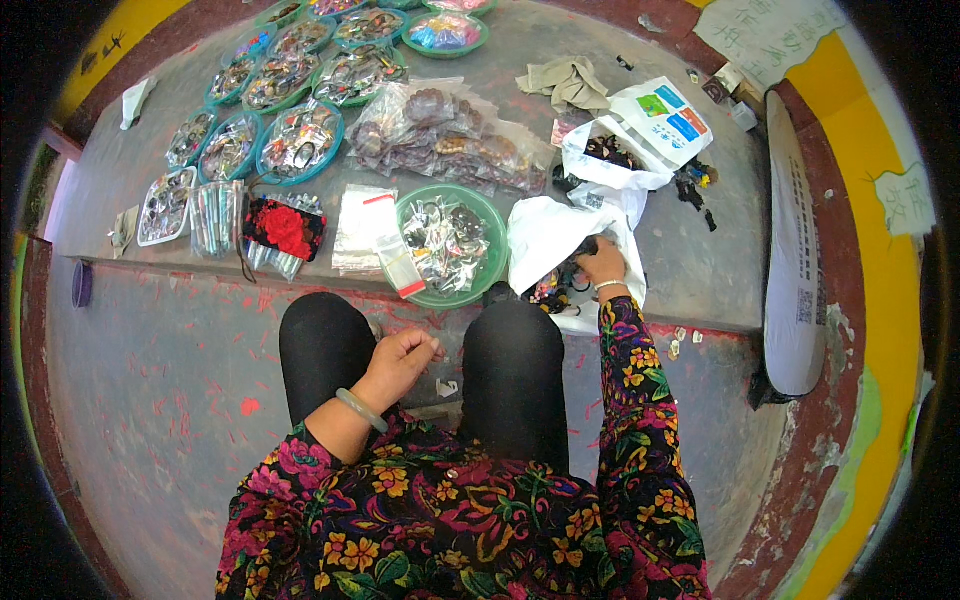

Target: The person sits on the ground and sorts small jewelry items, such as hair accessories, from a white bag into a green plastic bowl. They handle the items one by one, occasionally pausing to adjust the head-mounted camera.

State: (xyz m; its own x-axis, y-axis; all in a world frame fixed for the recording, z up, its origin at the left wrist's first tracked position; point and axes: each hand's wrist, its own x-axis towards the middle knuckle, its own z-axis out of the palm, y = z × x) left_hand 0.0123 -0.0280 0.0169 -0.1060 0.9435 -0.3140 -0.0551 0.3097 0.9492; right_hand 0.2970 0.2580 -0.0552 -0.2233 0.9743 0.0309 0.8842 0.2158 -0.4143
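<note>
My right hand [603, 262] reaches into the mouth of a white plastic bag [540, 235], its fingers curled down among small dark and coloured pieces [552, 290] that look like hair ties. What those fingers grip is hidden. Over my lap, between my knees, my left hand [398, 362] is closed with bent fingers; whatever it may hold does not show. A green round basket [500, 262] stands just left of the bag, filled with small clear packets [445, 240] of dark and shiny items. Flat clear bags [362, 225] lie stacked beside it, some overlapping its rim.
Several round baskets [300, 140] of packaged goods cover the far left of the raised grey platform [700, 280]. Brown packets [430, 135] are heaped at the middle. Behind the near bag sits another white bag [650, 130]. A red-and-black floral pouch [284, 228] rests at left.
</note>
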